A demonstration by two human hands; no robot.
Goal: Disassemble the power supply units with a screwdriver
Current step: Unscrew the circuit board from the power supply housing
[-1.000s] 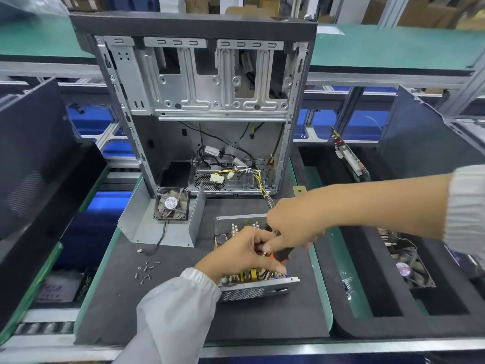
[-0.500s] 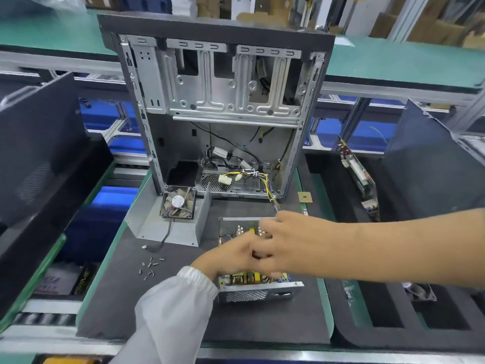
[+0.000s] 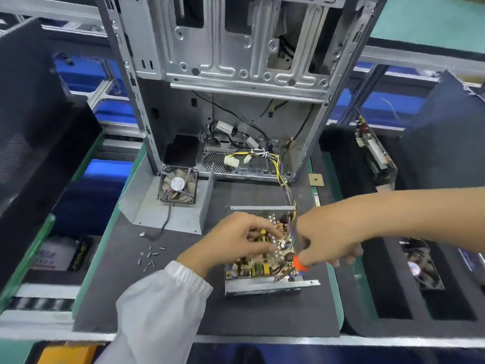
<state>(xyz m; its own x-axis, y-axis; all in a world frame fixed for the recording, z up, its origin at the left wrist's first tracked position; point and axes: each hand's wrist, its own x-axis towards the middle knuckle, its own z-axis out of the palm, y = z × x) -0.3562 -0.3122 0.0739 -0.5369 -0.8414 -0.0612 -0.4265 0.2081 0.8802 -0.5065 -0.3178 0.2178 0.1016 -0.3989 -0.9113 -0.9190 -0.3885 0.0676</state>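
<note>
Opened power supply unit point(image 3: 262, 264) on dark mat point(image 3: 157, 298), just in front of computer case point(image 3: 236, 88). Left hand point(image 3: 236, 240) over circuit board, fingers curled; grip unclear. Right hand point(image 3: 325, 240) gripping orange-collared screwdriver point(image 3: 299, 264) at unit's right edge. Loose screws point(image 3: 149, 256) left of unit.

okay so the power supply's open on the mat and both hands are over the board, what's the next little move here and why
Probably set the screwdriver tip on a board screw near the front right corner. The right hand holds its orange handle just above the circuit board, while the left hand rests on the board as if steadying it. The cover and fan are already off, with loose screws on the mat, so the board seems next.
</note>
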